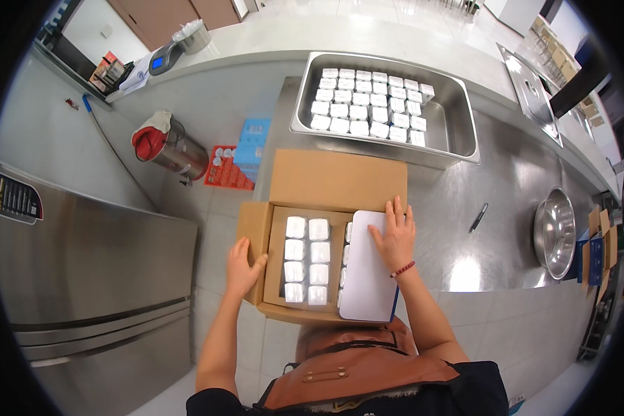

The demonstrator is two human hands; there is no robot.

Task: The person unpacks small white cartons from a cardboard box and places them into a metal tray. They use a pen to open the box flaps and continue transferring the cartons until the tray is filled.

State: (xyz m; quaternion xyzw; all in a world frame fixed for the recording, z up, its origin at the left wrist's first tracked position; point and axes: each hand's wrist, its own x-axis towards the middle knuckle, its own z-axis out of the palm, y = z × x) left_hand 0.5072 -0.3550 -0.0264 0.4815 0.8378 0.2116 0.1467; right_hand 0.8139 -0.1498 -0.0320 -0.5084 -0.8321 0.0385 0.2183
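An open cardboard box (338, 179) stands before me at the left end of the steel counter. White-topped cartons (294, 249) sit inside in two columns, and more show at the box's right side, partly covered by a pale sheet or flap (368, 270). My left hand (244, 266) grips the box's left side flap, thumb inside its edge. My right hand (395, 236), with a red bead bracelet at the wrist, rests spread on the upper part of the pale sheet, its fingertips reaching the cardboard. Beyond the box, a deep steel tray (450, 130) holds rows of similar white-topped cartons at its left.
On the steel counter (437, 208) lie a pen (478, 218) and, farther right, a steel bowl (555, 234). Opened boxes (598, 249) stand at the far right. A steel refrigerator (99, 249) is at the left, with a steel drum (182, 151) and blue box (253, 140) beyond.
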